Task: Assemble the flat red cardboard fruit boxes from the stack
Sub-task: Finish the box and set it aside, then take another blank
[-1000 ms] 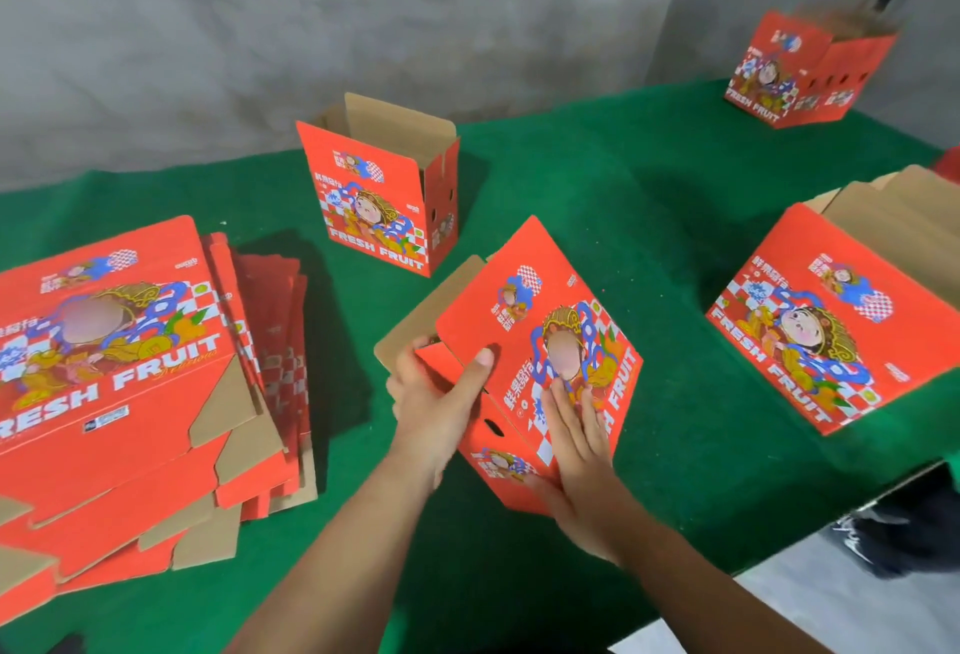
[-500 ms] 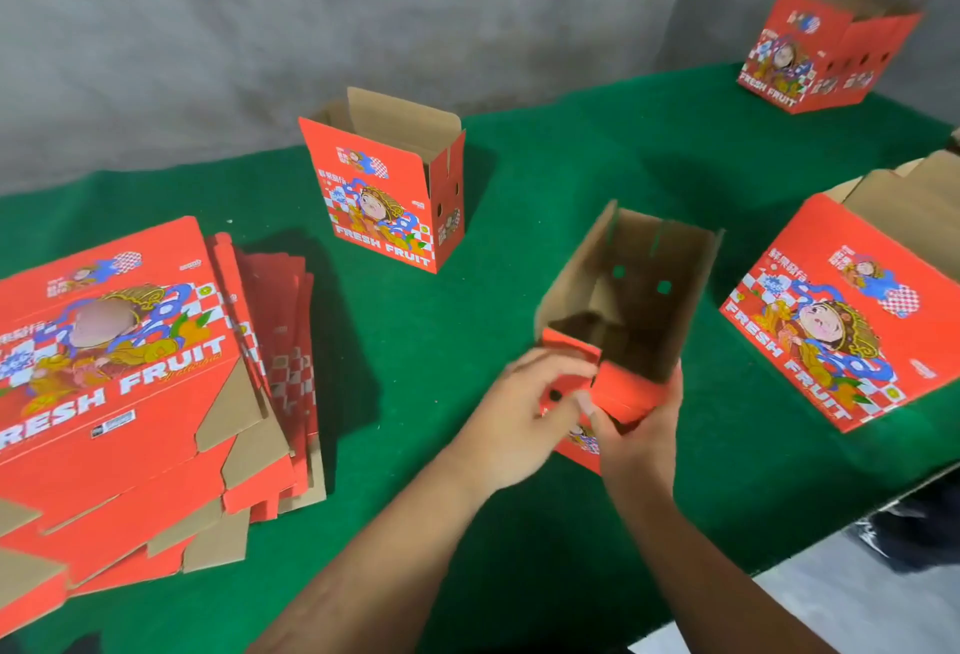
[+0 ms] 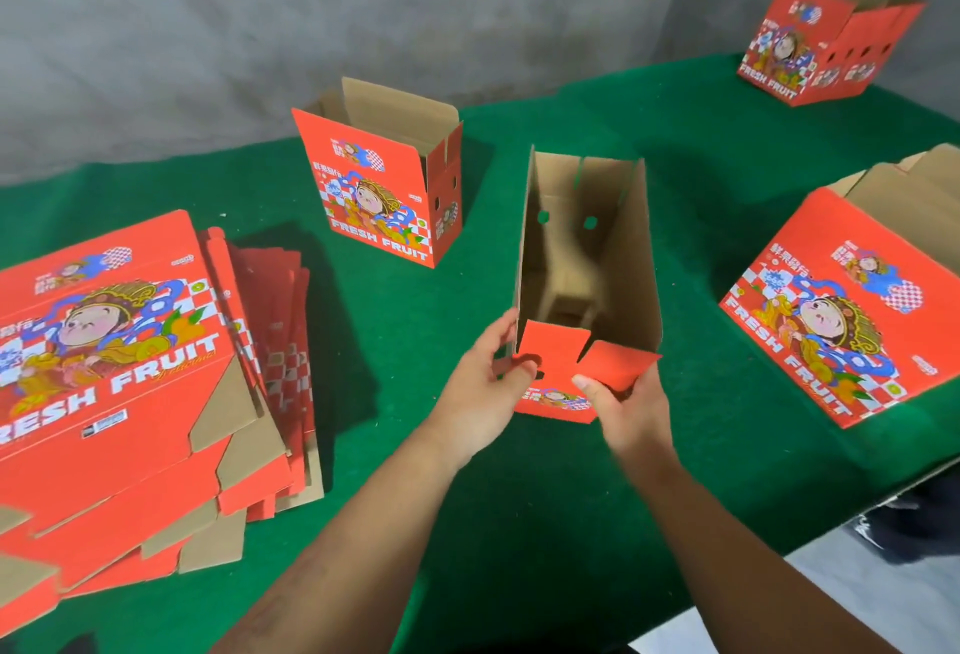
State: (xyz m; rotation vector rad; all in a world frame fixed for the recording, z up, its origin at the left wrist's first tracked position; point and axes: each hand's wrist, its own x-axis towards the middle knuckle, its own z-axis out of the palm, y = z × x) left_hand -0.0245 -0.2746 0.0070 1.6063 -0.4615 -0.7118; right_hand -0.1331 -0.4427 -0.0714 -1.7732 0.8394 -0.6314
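A red fruit box (image 3: pixel 587 258) stands opened into a tube on the green table (image 3: pixel 519 487), its brown inside facing me. Two red flaps fold over its near end. My left hand (image 3: pixel 483 388) pinches the left flap and near-left corner. My right hand (image 3: pixel 623 404) grips the right flap from below, thumb on top. The stack of flat red boxes (image 3: pixel 119 367) lies at the left.
An assembled open box (image 3: pixel 384 186) stands behind the stack. Another assembled box (image 3: pixel 826 40) sits at the far right corner. A larger box (image 3: pixel 852 305) lies tilted at the right edge. The table's near edge runs at lower right, above grey floor.
The box went from a flat folded panel in my hands to an open tube standing on the table. Both hands shifted to the near flaps.
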